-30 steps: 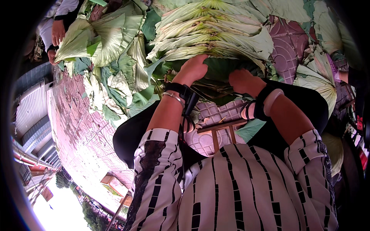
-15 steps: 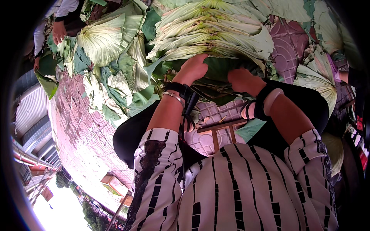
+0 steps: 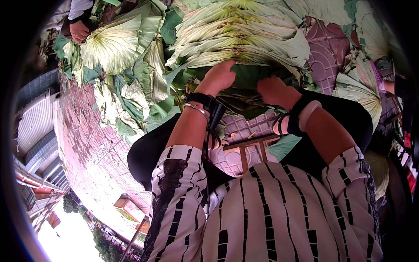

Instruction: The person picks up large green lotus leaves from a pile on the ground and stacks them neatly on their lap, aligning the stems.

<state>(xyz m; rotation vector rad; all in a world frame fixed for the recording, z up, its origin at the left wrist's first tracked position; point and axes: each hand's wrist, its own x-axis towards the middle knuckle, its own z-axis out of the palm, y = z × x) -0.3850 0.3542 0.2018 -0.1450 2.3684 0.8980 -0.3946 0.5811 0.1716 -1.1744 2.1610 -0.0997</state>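
Meanwhile, another person's hand [image 3: 79,30] now spreads a broad pale round leaf [image 3: 114,43] wider at far left. Left hand [image 3: 217,77] and right hand [image 3: 273,90] stay pressed, fingers curled, on the stacked folded green leaves [image 3: 238,37].

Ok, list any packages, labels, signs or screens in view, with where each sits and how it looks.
None can be made out.
The left hand and right hand rest on a stack of large green leaves over pink patterned paving.
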